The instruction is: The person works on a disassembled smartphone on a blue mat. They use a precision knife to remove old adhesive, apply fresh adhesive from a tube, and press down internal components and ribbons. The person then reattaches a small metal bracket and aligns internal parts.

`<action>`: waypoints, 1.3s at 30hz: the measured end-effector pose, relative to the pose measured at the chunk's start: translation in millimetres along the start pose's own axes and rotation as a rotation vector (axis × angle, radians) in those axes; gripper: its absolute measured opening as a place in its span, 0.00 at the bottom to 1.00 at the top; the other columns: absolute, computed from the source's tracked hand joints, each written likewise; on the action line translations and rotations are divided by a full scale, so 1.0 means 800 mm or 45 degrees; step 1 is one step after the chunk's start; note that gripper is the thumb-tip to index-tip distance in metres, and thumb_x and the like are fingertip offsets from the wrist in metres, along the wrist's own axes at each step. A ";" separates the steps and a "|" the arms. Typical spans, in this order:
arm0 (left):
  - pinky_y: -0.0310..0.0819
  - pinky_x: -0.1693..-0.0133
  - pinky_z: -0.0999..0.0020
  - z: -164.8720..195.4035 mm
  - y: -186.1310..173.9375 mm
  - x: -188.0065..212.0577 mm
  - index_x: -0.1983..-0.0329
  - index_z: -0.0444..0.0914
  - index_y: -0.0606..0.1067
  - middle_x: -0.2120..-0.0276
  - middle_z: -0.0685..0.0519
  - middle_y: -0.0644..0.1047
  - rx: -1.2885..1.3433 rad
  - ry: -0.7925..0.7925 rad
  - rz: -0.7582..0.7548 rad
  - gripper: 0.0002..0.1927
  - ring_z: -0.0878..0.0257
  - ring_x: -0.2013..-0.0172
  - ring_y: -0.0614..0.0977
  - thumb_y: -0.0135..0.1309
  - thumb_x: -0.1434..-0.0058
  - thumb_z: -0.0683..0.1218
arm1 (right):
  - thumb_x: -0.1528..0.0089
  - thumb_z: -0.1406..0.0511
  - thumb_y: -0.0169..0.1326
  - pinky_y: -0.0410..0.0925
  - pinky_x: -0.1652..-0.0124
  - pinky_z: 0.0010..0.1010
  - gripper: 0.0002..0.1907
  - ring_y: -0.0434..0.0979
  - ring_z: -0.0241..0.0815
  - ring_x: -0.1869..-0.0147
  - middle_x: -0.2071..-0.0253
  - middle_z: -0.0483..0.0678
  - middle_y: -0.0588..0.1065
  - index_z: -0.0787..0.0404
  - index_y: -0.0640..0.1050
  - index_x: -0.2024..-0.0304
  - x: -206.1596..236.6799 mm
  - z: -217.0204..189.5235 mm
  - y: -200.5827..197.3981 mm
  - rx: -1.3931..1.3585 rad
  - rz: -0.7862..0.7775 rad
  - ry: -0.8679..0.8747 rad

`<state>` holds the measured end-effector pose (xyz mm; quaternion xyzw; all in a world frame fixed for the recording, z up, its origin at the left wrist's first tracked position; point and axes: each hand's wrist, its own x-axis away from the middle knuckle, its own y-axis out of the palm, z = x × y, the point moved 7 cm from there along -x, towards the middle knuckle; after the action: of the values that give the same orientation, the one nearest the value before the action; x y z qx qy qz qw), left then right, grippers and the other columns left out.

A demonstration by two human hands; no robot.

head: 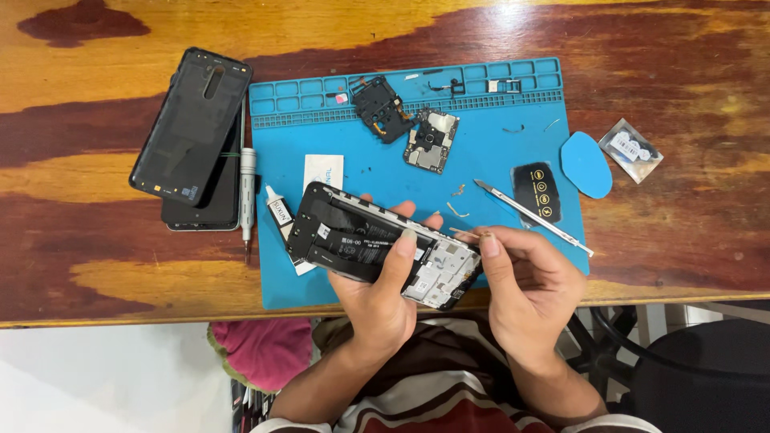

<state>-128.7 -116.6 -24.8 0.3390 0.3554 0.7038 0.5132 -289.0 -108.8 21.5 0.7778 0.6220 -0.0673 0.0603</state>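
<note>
Opened phone held over the blue work mat (513,172)
Left hand (377,297) clamps the opened phone (377,244) tilted — circuitry exposed; right hand (525,285) pinches a thin ribbon strip (465,233) at its edge

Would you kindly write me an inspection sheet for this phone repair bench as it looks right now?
Surface: wooden table with a blue work mat.
Job's things: opened phone frame with battery showing; thin flex strip pinched at its end.
Clutter: back cover on a second panel, screwdriver, glue tube, circuit board, black bracket, tweezers, blue pick, small bag.
Grippers: left hand grips the frame; right hand pinches the strip.
Cables: nothing seen.
Surroundings: chair, pink cloth.
</note>
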 end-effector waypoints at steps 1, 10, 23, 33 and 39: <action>0.80 0.46 0.47 0.001 -0.001 0.000 0.31 0.34 0.58 0.46 0.38 0.76 0.000 -0.006 0.000 0.32 0.44 0.50 0.83 0.54 0.35 0.30 | 0.29 0.72 0.54 0.74 0.51 0.25 0.07 0.82 0.36 0.54 0.57 0.54 0.82 0.73 0.79 0.53 0.000 0.000 0.000 0.016 0.003 0.005; 0.80 0.45 0.46 -0.007 -0.016 0.000 0.31 0.34 0.60 0.49 0.39 0.77 -0.022 -0.028 -0.058 0.32 0.46 0.50 0.83 0.56 0.37 0.28 | 0.32 0.75 0.57 0.75 0.55 0.23 0.05 0.82 0.36 0.56 0.58 0.54 0.81 0.72 0.80 0.54 -0.001 -0.013 0.006 0.179 -0.030 -0.091; 0.81 0.45 0.41 -0.023 -0.043 0.013 0.34 0.35 0.64 0.51 0.34 0.80 0.101 -0.154 -0.256 0.23 0.42 0.51 0.84 0.53 0.30 0.32 | 0.40 0.78 0.60 0.73 0.68 0.19 0.07 0.83 0.38 0.65 0.64 0.56 0.81 0.72 0.80 0.59 0.005 -0.056 0.017 0.520 -0.190 -0.497; 0.79 0.45 0.45 -0.013 -0.035 0.010 0.32 0.35 0.64 0.49 0.34 0.78 0.210 -0.148 -0.347 0.21 0.43 0.49 0.83 0.49 0.28 0.37 | 0.41 0.77 0.62 0.75 0.64 0.25 0.08 0.84 0.40 0.64 0.63 0.55 0.81 0.70 0.80 0.59 0.005 -0.066 0.029 0.615 -0.275 -0.614; 0.75 0.44 0.47 -0.001 -0.027 0.006 0.34 0.33 0.64 0.53 0.34 0.76 0.256 -0.151 -0.368 0.25 0.45 0.51 0.80 0.51 0.29 0.49 | 0.42 0.77 0.63 0.75 0.65 0.24 0.08 0.85 0.41 0.64 0.63 0.55 0.81 0.70 0.80 0.60 0.001 -0.070 0.038 0.595 -0.364 -0.604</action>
<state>-120.1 -107.7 -42.6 0.3748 0.4380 0.5624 0.5927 -257.1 -104.8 76.8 0.6386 0.6609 -0.3940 0.0135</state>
